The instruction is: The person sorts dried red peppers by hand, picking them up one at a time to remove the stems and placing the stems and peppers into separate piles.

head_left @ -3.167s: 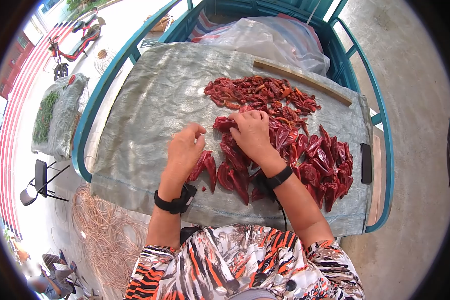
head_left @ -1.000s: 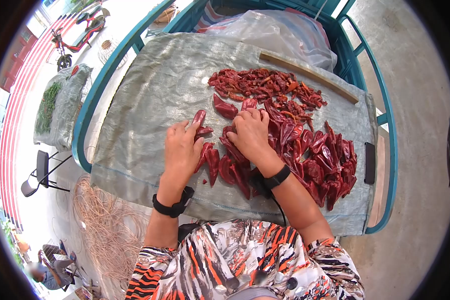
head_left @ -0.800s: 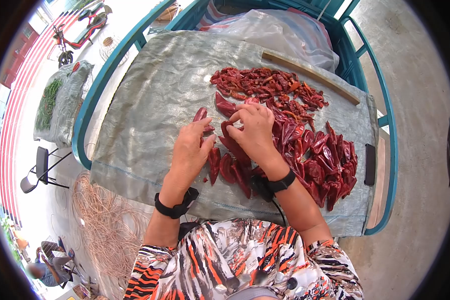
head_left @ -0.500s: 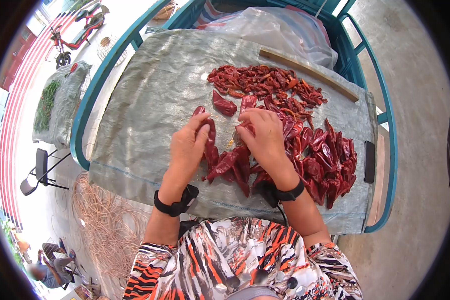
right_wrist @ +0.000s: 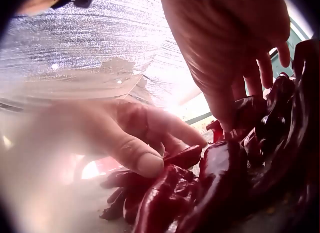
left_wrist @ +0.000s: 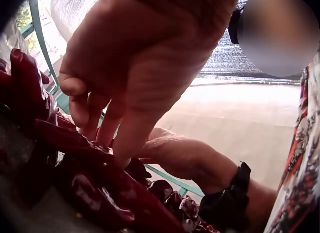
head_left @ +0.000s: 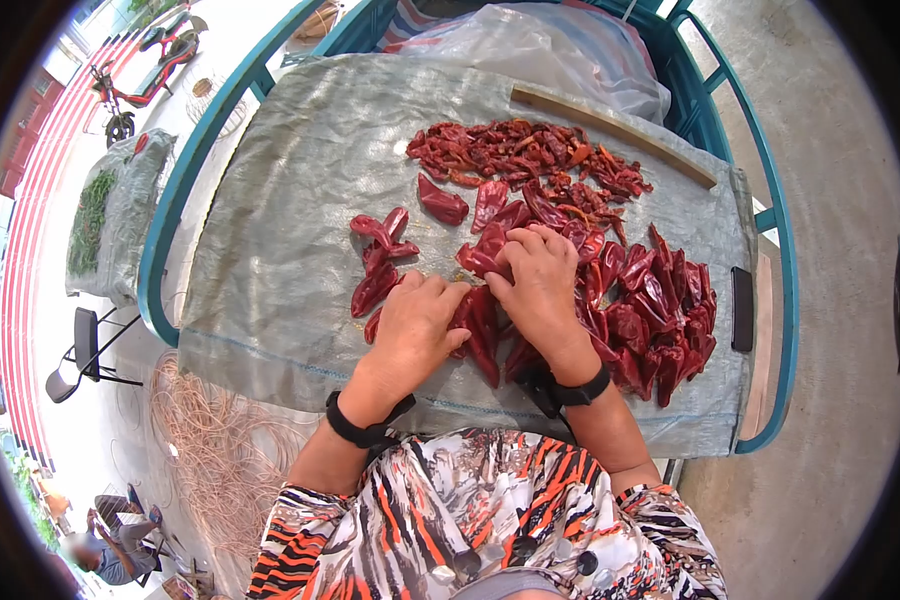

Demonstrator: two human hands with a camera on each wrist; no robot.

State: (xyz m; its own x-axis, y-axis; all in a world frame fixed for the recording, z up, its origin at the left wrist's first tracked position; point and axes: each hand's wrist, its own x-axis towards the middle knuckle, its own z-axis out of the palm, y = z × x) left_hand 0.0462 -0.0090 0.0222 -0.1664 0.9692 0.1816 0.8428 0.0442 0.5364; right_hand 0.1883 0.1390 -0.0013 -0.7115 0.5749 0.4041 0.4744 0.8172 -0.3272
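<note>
1. While the right hand (head_left: 538, 282) is pinching a dried red pepper (head_left: 482, 258) between thumb and fingers, over the sheet-covered surface (head_left: 280, 220), a light hold is probably sparing its skin.
2. The left hand (head_left: 417, 328) is arching over the nearer peppers (head_left: 483, 340); whether its fingers are gripping one, I cannot tell.
3. Good sorting is likely needing one pepper at a time, keeping the whole-pepper heap (head_left: 660, 325) apart from the shrivelled pieces (head_left: 515, 155) lying beyond.

Peppers (head_left: 625, 325) lie left of an apparent phone (head_left: 742, 309).
</note>
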